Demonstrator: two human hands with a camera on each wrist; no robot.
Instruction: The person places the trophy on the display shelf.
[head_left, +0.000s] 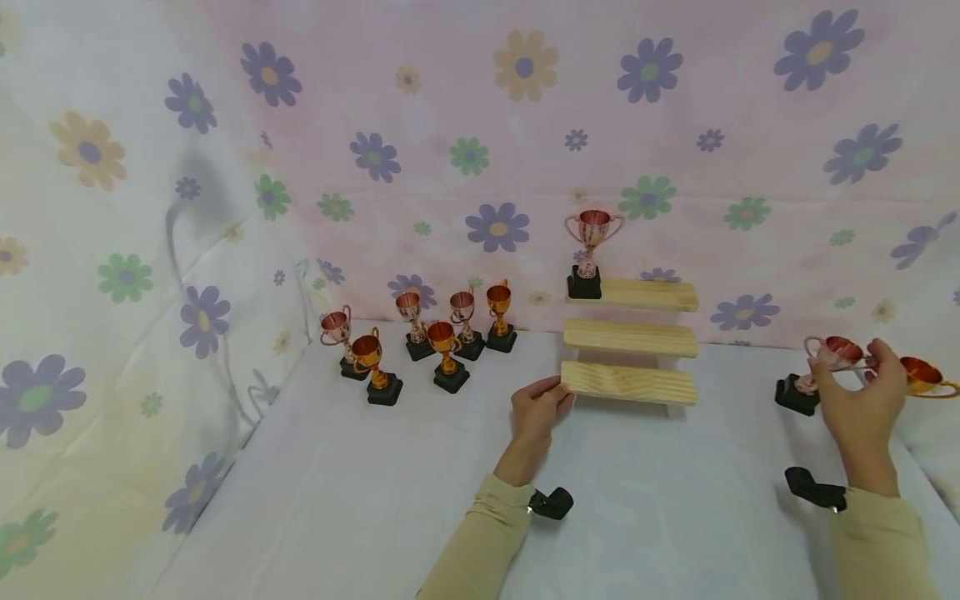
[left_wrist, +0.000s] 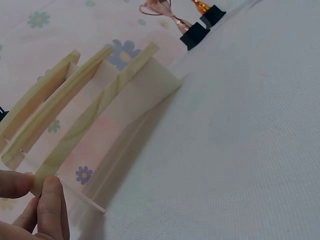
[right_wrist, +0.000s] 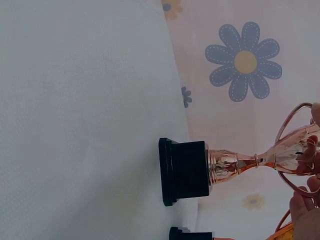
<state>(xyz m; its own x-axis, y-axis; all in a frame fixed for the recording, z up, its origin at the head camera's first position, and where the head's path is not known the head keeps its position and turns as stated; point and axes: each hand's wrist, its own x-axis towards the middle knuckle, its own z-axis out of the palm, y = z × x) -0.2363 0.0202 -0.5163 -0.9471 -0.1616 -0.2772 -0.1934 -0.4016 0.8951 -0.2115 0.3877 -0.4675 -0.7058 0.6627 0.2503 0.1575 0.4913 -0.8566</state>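
My left hand [head_left: 538, 415] pinches the left end of the lowest wooden step of a three-step display stand [head_left: 628, 382]. The left wrist view shows thumb and fingers on either side of that wooden step [left_wrist: 82, 122]. At the far right, my right hand [head_left: 862, 408] grips a rose-gold trophy [head_left: 838, 353] by its cup and handles. Its black square base [right_wrist: 187, 170] shows in the right wrist view, close to the white cloth. Just beyond this hand is a golden trophy [head_left: 922, 373], partly hidden by the fingers.
Another rose-gold trophy [head_left: 591, 242] stands on the left end of the top step. Left of the stand, several rose-gold and golden trophies [head_left: 447, 354] are grouped on the white cloth [head_left: 337, 492]. A flower-patterned backdrop [head_left: 420, 175] rises behind and beside them.
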